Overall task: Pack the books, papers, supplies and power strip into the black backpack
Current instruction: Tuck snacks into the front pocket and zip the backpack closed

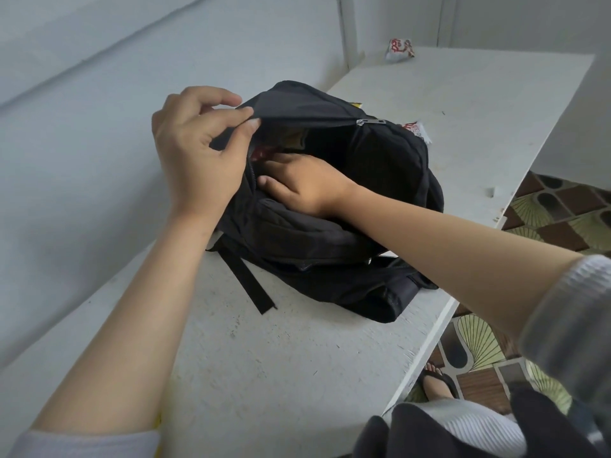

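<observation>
Reviewer: Backpack (330, 226) location? Quick.

Annotator: Black, lying mid-tabletop (297, 358), one corner reaching the right edge, main opening facing up. One strap (251, 282) trails toward the near edge.

Reviewer: Grips?

Annotator: Left grip (198, 153) pinches the upper lip of the opening between thumb and forefinger and lifts the fabric. Right grip (301, 183) reaches into the opening. Its fingers look fairly straight against the contents, but the tips vanish in the dark, so I cannot tell if it holds anything.

Reviewer: Inside?

Annotator: Something red (259, 155) and something yellowish (294, 140) at the mouth, can't identify either. The rest is black.

Reviewer: Step?

Annotator: My read is seating items down in the main compartment.

Reviewer: How to do it well?

Annotator: Hold the lip high so the zip teeth don't scrape the wrist. Slide flat items along a wall of the bag, not bunched at the mouth. Press evenly so later items fit. Zip pull (370, 122) sits at the far end of the opening, out of the way.

Reviewer: Clutter?

Annotator: Red-and-white wrapper (416, 130) just beside the bag's far side, second wrapper (400, 49) near the far edge. Neither is touched.
</observation>
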